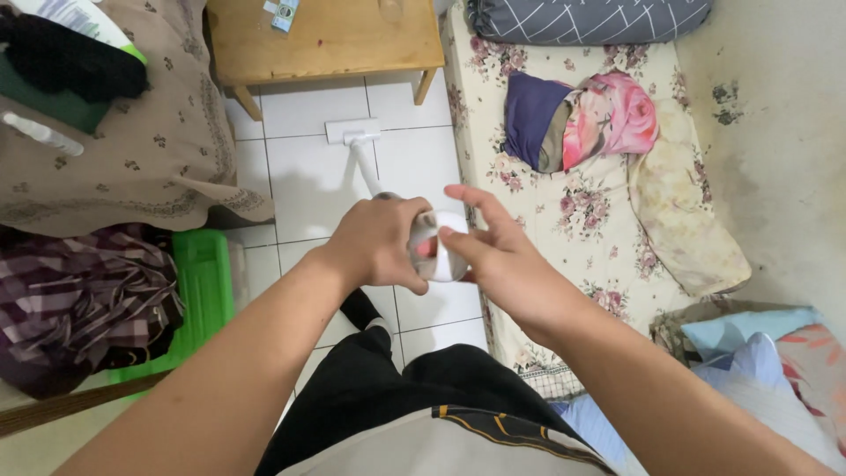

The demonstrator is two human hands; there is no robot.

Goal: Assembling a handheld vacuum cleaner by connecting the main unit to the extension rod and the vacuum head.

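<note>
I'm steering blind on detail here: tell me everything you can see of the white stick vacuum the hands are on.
The white stick vacuum looks like smooth plastic. Its body is up at the hands, with a reddish part showing between the fingers. A slim white tube slants away to a flat rectangular floor head, which rests on the white floor tiles near the wooden table. The left hand wraps the body from the left; the right hand touches it with spread fingers. Much of the body is hidden.
</note>
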